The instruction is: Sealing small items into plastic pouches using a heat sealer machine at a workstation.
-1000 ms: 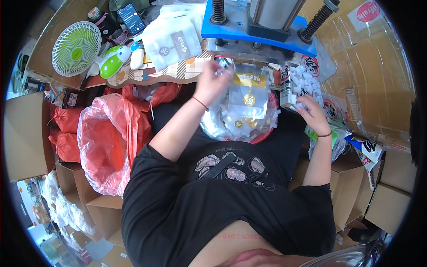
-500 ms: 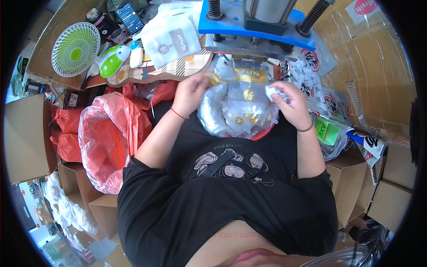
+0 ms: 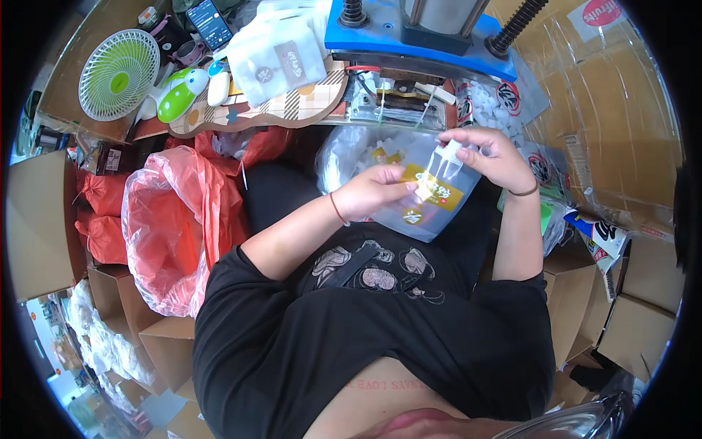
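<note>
Over the lap, the left hand [image 3: 376,192] pinches a translucent pouch [image 3: 431,194] by its label edge; the right hand [image 3: 488,155] grips its white top corner. The counter [image 3: 292,110] edge and blue press [image 3: 420,40] crowd close above.

Cardboard boxes [image 3: 40,219] around; cluttered wooden bench [image 3: 292,110]; daylight.

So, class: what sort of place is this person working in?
Probably a small packing workshop: a blue press machine on the bench, cardboard boxes around, and both hands holding a clear labelled pouch.
</note>
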`<action>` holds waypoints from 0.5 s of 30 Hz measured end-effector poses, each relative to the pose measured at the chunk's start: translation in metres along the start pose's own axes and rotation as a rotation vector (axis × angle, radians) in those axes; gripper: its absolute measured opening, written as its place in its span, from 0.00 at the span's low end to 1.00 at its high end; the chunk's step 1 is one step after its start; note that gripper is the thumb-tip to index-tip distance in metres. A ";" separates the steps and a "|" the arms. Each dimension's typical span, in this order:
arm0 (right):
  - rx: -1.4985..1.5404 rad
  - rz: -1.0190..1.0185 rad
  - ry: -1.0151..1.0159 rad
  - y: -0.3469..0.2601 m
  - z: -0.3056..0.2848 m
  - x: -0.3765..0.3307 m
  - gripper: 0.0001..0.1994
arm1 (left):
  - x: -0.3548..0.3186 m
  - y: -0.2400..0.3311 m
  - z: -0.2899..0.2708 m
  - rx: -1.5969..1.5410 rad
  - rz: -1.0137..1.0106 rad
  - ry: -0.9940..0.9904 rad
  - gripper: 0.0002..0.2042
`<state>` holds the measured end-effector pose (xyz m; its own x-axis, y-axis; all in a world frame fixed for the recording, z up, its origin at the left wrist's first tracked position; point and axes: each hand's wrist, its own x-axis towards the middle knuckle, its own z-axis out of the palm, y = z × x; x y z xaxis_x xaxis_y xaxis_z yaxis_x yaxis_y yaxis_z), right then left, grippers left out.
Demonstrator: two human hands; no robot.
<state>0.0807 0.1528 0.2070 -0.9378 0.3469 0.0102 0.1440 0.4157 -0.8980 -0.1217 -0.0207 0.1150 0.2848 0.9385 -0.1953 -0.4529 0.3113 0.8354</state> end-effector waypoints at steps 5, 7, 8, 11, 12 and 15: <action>0.093 0.193 0.345 0.040 -0.013 -0.023 0.15 | 0.010 -0.006 -0.021 -0.064 0.025 0.073 0.14; 0.016 0.263 0.560 0.053 -0.012 -0.035 0.16 | 0.022 0.011 -0.035 -0.095 0.013 0.114 0.16; 0.018 0.257 0.559 0.056 -0.008 -0.035 0.16 | 0.028 0.022 -0.043 -0.126 0.001 0.154 0.17; -0.528 0.097 0.650 0.064 0.001 -0.036 0.16 | 0.031 0.032 -0.051 -0.116 -0.004 0.243 0.19; -0.526 0.092 0.651 0.067 0.004 -0.037 0.16 | 0.031 0.032 -0.053 -0.078 0.003 0.290 0.20; -0.693 0.053 0.639 0.074 0.007 -0.043 0.17 | 0.033 0.028 -0.082 0.606 0.165 0.829 0.25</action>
<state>0.1296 0.1623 0.1369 -0.6032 0.6895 0.4008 0.5296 0.7221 -0.4451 -0.1942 0.0310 0.0899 -0.5159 0.8425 -0.1552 0.1321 0.2572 0.9573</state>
